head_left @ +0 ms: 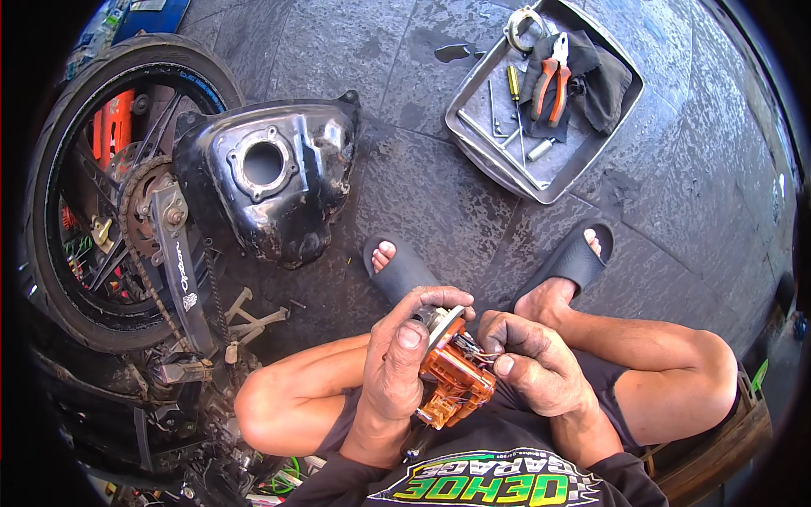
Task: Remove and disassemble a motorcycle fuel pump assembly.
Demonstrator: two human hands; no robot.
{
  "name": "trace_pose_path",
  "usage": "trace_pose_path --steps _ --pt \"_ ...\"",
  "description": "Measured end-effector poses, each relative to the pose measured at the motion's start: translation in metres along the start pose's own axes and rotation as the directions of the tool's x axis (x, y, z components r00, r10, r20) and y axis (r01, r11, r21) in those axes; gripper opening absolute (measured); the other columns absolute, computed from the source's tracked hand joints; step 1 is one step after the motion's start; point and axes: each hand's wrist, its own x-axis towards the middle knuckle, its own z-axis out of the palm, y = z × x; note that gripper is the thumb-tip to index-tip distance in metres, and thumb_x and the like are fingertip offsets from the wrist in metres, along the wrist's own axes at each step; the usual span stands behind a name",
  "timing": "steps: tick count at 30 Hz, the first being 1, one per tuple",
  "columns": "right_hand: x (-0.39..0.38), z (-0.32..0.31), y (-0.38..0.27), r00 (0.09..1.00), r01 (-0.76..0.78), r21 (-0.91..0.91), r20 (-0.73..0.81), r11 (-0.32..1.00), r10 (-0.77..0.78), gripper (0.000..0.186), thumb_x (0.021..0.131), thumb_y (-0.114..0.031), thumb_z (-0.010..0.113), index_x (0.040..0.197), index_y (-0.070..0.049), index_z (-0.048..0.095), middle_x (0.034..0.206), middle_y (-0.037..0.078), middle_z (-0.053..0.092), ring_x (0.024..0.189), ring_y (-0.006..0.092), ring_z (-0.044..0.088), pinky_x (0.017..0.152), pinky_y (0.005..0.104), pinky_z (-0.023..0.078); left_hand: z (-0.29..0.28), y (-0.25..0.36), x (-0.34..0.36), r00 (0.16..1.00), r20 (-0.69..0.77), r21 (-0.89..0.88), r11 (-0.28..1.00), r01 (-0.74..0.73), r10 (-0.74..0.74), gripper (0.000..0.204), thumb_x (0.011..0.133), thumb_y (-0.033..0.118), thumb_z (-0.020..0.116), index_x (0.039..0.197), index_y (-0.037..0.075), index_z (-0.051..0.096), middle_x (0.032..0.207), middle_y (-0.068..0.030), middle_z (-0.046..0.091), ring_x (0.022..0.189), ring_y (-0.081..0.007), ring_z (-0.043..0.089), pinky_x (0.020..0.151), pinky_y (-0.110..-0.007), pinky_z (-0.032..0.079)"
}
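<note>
An orange-brown plastic fuel pump [456,380] with a pale round flange [445,329] is held tilted above my lap. My left hand [397,359] wraps round its flange end, thumb on the near side and fingers over the top. At its other side my right hand [534,362] is closed, thumb and forefinger pinched at the pump's thin wires [486,355]. The fingertips partly hide what lies between them. On the floor ahead to the left lies a black fuel tank [291,198] with a round ringed opening facing up.
A metal tray [549,196] at the far right holds orange-handled pliers [553,80], a yellow-handled screwdriver [514,84], a dark cloth [601,80], a metal ring [525,29] and wrenches. A motorcycle wheel [51,169] with chain and swingarm [182,262] stands along the left. My sandalled feet rest ahead.
</note>
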Motion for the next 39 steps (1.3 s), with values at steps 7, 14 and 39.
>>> trace_pose_path --steps 7,14,39 --pt "0.005 -0.004 0.002 0.995 0.087 -0.1 0.057 0.991 -0.081 0.013 0.093 -0.011 0.057 0.089 -0.001 0.051 0.086 0.005 0.051 0.076 0.0132 0.047 0.068 0.03 0.041 0.0 -0.004 -0.001 0.999 -0.04 -0.092 0.995 0.031 -0.034 0.08 0.096 0.067 0.048 0.121 -0.009 0.06 0.107 -0.0152 0.066 0.095 -0.0164 0.064 0.084 -0.027 0.051" --pt "-0.002 -0.001 -0.007 0.997 0.013 -0.234 -0.076 0.972 -0.032 0.011 0.093 -0.009 0.063 0.094 0.001 0.059 0.086 0.004 0.055 0.075 0.008 0.049 0.064 0.0255 0.04 0.0 -0.006 0.0 0.997 -0.069 -0.117 0.993 0.025 -0.034 0.08 0.096 0.067 0.048 0.122 -0.008 0.059 0.106 -0.0146 0.065 0.091 -0.0148 0.064 0.081 -0.026 0.052" --pt "-0.01 0.013 -0.017 0.971 -0.18 -0.221 -0.197 0.958 0.137 0.062 0.082 -0.021 0.085 0.127 0.004 0.052 0.115 0.012 0.062 0.105 0.0199 0.064 0.092 0.0349 0.053 -0.003 -0.025 0.014 0.906 -0.414 -0.208 0.959 -0.19 0.089 0.071 0.102 0.061 0.037 0.12 -0.005 0.059 0.118 -0.0144 0.065 0.103 -0.0249 0.066 0.084 -0.039 0.059"
